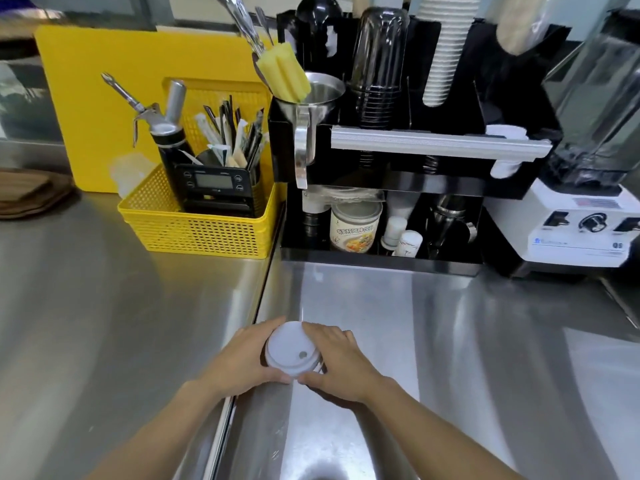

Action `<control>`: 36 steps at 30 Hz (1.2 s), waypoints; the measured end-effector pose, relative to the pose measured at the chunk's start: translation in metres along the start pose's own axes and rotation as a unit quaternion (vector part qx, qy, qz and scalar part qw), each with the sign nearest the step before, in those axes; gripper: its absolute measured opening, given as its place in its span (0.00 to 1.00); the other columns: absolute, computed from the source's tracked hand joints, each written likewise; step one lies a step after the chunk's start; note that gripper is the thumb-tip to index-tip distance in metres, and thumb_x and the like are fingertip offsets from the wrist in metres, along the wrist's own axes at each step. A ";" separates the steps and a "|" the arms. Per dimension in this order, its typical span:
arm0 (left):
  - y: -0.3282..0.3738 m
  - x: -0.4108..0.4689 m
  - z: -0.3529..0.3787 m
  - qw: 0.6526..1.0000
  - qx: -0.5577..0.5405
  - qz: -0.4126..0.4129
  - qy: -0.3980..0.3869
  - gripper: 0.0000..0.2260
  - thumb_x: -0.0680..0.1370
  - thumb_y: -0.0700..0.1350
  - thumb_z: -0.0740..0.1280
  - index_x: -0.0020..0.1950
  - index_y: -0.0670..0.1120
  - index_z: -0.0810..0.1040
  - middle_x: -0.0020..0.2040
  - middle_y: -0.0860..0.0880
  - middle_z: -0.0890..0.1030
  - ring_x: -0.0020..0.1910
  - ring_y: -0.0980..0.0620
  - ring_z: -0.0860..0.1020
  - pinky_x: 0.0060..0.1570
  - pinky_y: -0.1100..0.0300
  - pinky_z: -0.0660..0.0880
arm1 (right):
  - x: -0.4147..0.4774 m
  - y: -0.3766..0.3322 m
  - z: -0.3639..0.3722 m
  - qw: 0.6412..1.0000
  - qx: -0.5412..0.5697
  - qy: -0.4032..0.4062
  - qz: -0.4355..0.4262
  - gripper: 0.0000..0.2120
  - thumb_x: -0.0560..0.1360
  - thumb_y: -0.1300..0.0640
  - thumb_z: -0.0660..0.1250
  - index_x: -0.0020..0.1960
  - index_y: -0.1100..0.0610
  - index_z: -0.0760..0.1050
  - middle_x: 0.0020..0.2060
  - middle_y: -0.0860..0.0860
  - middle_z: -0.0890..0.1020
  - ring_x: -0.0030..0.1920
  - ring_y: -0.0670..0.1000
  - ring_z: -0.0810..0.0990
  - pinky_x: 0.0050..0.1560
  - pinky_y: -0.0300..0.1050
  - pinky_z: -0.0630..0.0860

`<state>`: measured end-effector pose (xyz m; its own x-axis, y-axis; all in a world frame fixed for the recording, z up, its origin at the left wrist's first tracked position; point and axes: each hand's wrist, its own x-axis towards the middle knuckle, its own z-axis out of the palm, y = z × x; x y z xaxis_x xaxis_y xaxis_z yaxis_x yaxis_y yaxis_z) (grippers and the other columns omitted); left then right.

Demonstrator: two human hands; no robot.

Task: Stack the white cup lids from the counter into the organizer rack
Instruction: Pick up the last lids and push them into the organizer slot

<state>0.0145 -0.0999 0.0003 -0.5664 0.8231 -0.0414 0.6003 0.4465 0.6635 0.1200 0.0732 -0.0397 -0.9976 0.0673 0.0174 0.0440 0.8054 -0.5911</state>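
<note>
We saw both hands low in the middle of the view, cupped around a stack of white lids point(290, 348) sitting on the steel counter point(485, 341). The left hand point(242, 362) wrapped the stack's left side, fingers curled round the far edge and thumb at the near edge. The right hand point(337, 363) gripped the right side the same way, thumb tip close to the left thumb. So both hands were grasping the lids between them. The top lid faced up, with its small sip hole toward the right hand. We could not tell how many lids were in the stack.

The black organizer rack point(398, 188) stood at the back of the counter, well apart from the hands. Its upper slots held a stack of clear cups point(379, 64) and a stack of white paper cups point(445, 57), both upside down. A silver bar point(440, 142) ran across its front. A few white lids point(507, 131) poked out at the rack's right end. On the lower shelf we saw a can point(355, 226) and small white bottles point(401, 237).

Left of the rack sat a yellow basket point(194, 230) with a timer point(213, 183), straws and a black bottle. A yellow cutting board point(100, 98) leaned behind it. A white blender point(585, 216) stood right of the rack.
</note>
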 end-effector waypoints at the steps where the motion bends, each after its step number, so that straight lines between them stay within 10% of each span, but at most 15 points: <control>1: 0.008 0.005 0.000 1.000 -0.014 0.011 0.011 0.33 0.58 0.61 0.74 0.56 0.78 0.60 0.54 0.84 0.65 0.54 0.80 0.63 0.48 0.73 0.61 | -0.001 0.001 -0.004 1.000 0.012 0.016 0.013 0.35 0.66 0.41 0.66 0.68 0.43 0.53 0.67 0.48 0.67 0.63 0.50 0.62 0.58 0.42 0.58; 9: 0.075 0.072 -0.012 0.988 -0.059 0.108 0.089 0.32 0.64 0.63 0.71 0.64 0.55 0.67 0.63 0.60 0.68 0.63 0.61 0.66 0.62 0.62 0.62 | -0.005 0.014 -0.105 0.981 0.056 0.185 0.032 0.33 0.68 0.46 0.71 0.68 0.49 0.61 0.67 0.47 0.67 0.67 0.48 0.61 0.65 0.41 0.53; 16: 0.173 0.147 -0.039 0.956 -0.118 0.237 0.125 0.22 0.70 0.48 0.73 0.60 0.50 0.70 0.65 0.54 0.67 0.61 0.73 0.62 0.58 0.81 0.56 | -0.017 0.012 -0.231 0.946 0.068 0.315 0.027 0.31 0.66 0.43 0.72 0.63 0.38 0.61 0.60 0.33 0.66 0.62 0.33 0.62 0.57 0.20 0.52; 21: 0.234 0.200 -0.062 0.936 -0.126 0.301 0.134 0.21 0.69 0.47 0.74 0.58 0.48 0.72 0.63 0.51 0.70 0.64 0.58 0.67 0.59 0.79 0.58 | -0.019 0.016 -0.307 0.930 0.038 0.364 0.017 0.30 0.67 0.47 0.74 0.65 0.48 0.66 0.60 0.41 0.72 0.61 0.44 0.67 0.67 0.54 0.62; 26: 0.279 0.254 -0.080 0.931 -0.074 0.330 0.140 0.19 0.72 0.48 0.72 0.59 0.46 0.72 0.65 0.47 0.70 0.59 0.62 0.65 0.53 0.83 0.56 | -0.008 0.029 -0.369 0.925 0.006 0.377 0.041 0.25 0.70 0.51 0.71 0.65 0.49 0.69 0.60 0.48 0.72 0.62 0.50 0.66 0.67 0.59 0.61; 36: 0.296 0.318 -0.072 0.941 0.116 0.297 0.114 0.14 0.76 0.45 0.65 0.61 0.47 0.71 0.72 0.45 0.64 0.62 0.38 0.71 0.62 0.47 0.67 | 0.037 0.083 -0.405 0.920 -0.154 0.339 0.124 0.19 0.69 0.39 0.67 0.59 0.41 0.73 0.57 0.48 0.77 0.63 0.48 0.64 0.46 0.44 0.50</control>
<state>-0.0286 0.2688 0.2371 -0.1830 0.8664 0.4645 0.9414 0.0183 0.3367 0.1086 0.3813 0.2382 -0.6964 0.5394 0.4733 0.3829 0.8371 -0.3906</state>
